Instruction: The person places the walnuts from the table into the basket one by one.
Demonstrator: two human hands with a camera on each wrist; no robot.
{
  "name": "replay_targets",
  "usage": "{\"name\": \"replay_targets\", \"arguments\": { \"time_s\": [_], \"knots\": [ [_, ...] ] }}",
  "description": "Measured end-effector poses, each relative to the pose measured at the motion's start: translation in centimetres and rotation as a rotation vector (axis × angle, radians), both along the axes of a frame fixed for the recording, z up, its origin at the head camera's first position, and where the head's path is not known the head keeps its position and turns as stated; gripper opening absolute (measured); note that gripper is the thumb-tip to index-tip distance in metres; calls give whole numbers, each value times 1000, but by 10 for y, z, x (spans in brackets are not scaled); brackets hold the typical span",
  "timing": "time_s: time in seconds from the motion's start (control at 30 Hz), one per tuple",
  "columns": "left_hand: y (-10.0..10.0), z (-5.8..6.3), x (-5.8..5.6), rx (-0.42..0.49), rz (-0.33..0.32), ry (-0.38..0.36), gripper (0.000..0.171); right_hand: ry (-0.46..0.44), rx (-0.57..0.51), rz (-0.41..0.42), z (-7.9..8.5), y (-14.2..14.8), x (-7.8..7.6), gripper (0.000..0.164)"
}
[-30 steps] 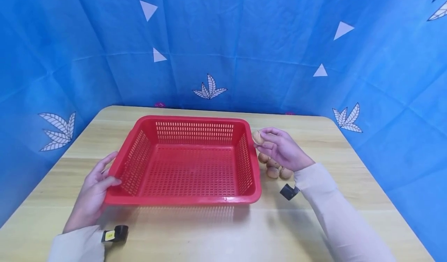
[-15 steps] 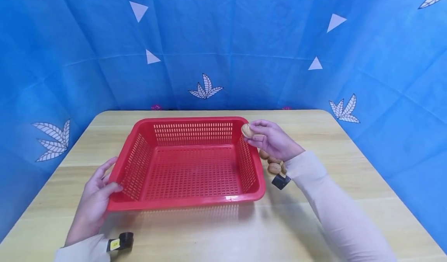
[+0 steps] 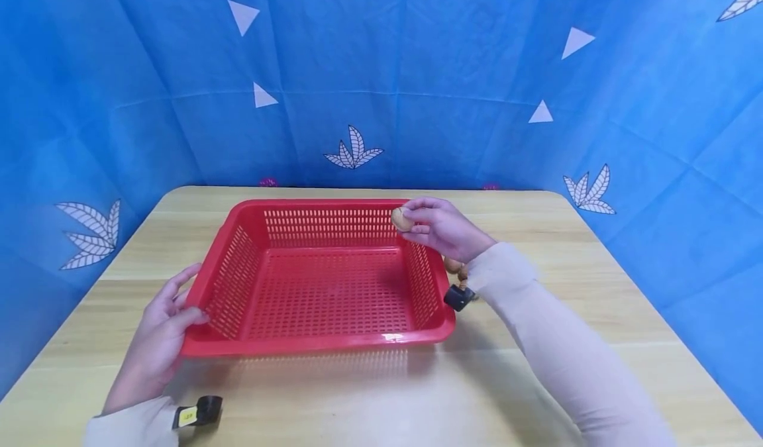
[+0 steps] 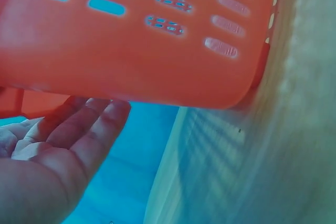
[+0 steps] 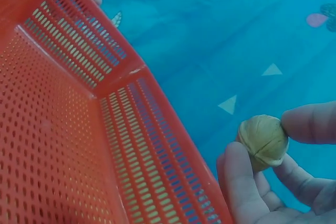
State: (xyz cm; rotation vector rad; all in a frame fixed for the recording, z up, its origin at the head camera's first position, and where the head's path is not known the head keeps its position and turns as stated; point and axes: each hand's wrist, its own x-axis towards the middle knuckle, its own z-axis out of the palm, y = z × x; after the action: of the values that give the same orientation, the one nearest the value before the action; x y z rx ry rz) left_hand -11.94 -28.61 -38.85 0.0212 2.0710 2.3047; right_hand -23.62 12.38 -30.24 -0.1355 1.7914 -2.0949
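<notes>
Walnut [image 3: 401,219], pale tan and roundish, pinched between the thumb and fingertips of the right hand [image 3: 441,227], which comes in from the right. From that pinch, the hollow of a red plastic basket [image 3: 286,346] lies below and to the left, spreading toward the person. In the head view the nut appears against the basket's far wall, near the far right corner; how high it is held above the rim cannot be judged. The basket's long axis runs left to right, leading away from the pinch toward the left hand [image 3: 156,338], which grips the opposite rim, thumb over the edge and fingers outside. Of the two hands, the right is much nearer the nut.

The right wrist view shows a hard, wrinkled shell with a raised seam and no clear long axis. The basket is smooth and slightly glossy, with rounded corners, rows of oblong slots in its walls and small perforations across its floor.

To the right of the pinch and closer to the person, just outside the basket, more walnuts [image 3: 452,265] show partly behind the light cuff [image 3: 503,268]; their number cannot be told. Beneath everything is a pale wood-grain table [image 3: 322,394]. Beyond the grip hangs a creased blue curtain [image 3: 477,49] printed with white triangles and leaves.
</notes>
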Motion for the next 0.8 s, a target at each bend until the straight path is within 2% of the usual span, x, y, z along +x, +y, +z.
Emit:
{"name": "replay_targets", "arguments": {
  "time_s": [0.17, 0.3, 0.47, 0.6, 0.8],
  "knots": [
    [-3, -5, -6, 57, -23, 15, 74, -24, 10, -35, -8, -19, -12, 11],
    [-7, -11, -6, 117, -16, 8, 73, -36, 4, -51, -18, -36, -21, 12],
    [-10, -10, -6, 88, 5, -46, 76, -24, 36, -84, -27, -46, -28, 13],
    [-11, -15, -5, 105, -1, -40, 74, 76, 222, -25, -34, -49, -26, 19],
    [-11, -19, -8, 127, -13, 10, 72, 290, 659, 123, -38, -49, -22, 24]
  ]
}}
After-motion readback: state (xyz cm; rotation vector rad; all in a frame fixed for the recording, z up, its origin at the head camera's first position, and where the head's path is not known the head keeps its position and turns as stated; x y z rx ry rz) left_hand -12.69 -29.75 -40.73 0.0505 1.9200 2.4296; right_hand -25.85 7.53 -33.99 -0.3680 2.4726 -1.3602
